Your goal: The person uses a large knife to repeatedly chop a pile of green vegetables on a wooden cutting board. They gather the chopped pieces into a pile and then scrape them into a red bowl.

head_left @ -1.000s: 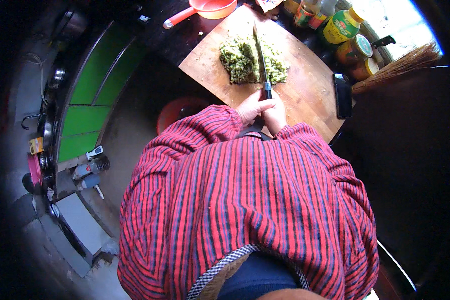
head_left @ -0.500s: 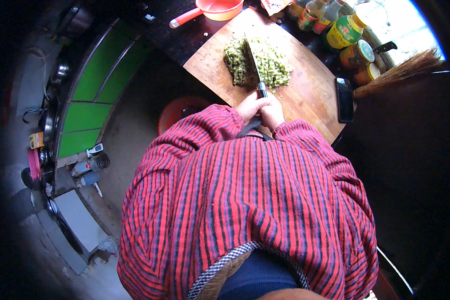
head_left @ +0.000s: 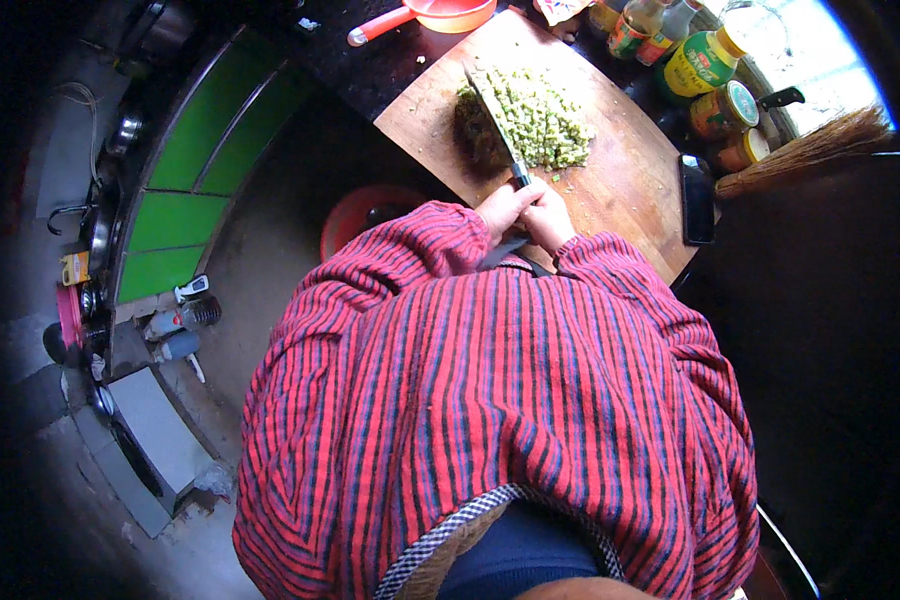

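toward twelve o'clock, the knife (head_left: 492, 118) pairs a silver-grey blade with a black handle, and the dipper (head_left: 455, 13) is orange-red. near one o'clock, the chopped vegetable (head_left: 545, 118) shows pale and mid greens against the warm tan cutting board (head_left: 630, 185). at two o'clock, the phone (head_left: 698, 200) is black and the broom (head_left: 810, 150) straw-brown. the cabinet doors (head_left: 162, 232) at ten o'clock are vivid green. at six o'clock, the smock (head_left: 470, 400) is red with dark and bluish stripes, its trim (head_left: 510, 491) checked black and white.
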Action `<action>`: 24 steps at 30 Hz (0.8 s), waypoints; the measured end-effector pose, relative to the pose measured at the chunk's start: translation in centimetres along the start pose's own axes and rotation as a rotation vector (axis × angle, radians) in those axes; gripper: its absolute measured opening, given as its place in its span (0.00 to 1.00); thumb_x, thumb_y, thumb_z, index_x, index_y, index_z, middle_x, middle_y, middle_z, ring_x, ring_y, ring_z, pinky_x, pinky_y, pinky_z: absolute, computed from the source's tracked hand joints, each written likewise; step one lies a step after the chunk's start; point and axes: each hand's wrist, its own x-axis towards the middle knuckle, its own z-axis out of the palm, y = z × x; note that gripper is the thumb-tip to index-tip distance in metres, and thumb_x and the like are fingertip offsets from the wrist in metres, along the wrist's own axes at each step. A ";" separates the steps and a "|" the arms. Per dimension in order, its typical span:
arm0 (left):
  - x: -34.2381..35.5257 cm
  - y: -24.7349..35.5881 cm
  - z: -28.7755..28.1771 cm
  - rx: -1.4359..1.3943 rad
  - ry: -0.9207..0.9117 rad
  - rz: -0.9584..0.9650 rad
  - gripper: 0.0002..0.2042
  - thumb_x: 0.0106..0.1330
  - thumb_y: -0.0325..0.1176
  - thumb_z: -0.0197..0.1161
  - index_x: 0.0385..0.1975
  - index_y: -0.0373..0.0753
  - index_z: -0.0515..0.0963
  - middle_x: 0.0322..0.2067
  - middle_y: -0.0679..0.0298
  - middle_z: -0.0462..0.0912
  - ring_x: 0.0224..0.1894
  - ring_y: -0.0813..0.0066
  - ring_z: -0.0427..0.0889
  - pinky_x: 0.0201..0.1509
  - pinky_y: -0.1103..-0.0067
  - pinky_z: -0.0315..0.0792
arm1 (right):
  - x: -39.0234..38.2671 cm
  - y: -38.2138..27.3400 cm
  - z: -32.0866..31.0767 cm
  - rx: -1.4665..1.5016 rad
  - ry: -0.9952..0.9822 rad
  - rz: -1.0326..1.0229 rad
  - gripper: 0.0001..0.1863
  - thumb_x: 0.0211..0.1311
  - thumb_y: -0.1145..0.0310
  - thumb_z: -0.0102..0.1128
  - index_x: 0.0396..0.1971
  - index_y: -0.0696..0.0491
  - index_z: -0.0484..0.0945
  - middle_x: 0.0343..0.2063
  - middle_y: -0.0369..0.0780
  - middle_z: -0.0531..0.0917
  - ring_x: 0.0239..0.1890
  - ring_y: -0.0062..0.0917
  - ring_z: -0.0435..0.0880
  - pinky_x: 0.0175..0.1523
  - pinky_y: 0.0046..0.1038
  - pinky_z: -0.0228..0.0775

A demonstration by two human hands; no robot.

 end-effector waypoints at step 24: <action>2.2 -1.4 -0.4 0.267 -0.091 0.463 0.08 0.61 0.36 0.53 0.24 0.41 0.72 0.21 0.73 0.70 0.25 0.84 0.68 0.29 0.85 0.63 | -1.1 -1.1 0.7 0.427 0.059 -0.149 0.11 0.49 0.76 0.54 0.35 0.53 0.71 0.28 0.35 0.76 0.32 0.18 0.73 0.37 0.21 0.67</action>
